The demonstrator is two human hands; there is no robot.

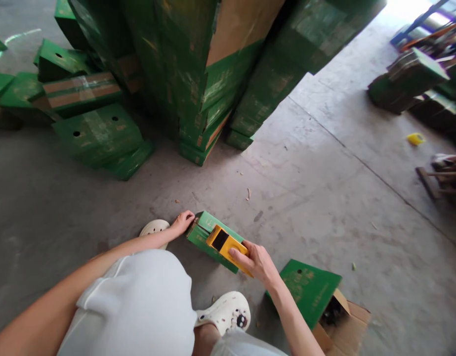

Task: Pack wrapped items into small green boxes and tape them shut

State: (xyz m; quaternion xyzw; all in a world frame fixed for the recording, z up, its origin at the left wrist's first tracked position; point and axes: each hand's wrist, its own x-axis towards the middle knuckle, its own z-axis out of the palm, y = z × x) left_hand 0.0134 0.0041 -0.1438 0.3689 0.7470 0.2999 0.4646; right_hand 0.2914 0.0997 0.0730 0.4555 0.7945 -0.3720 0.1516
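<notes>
A small, long green cardboard box (pixel 201 238) lies on the concrete floor in front of my feet. My left hand (pixel 184 222) is at its left end, fingers closed on the edge there; the exact grip is partly hidden. A yellow box-shaped item with a dark panel (pixel 221 241) is above the green box, overlapping its top in this view. My right hand (pixel 254 261) grips the yellow item by its right end, thumb on top. Whether the yellow item touches the green box, I cannot tell.
Tall stacks of green cartons (pixel 228 84) stand ahead, with tumbled green boxes (pixel 100 131) at left. An opened carton (pixel 311 291) with dark contents sits by my right arm. A yellow tape roll (pixel 415 139) lies far right, near dark bulky items (pixel 401 81).
</notes>
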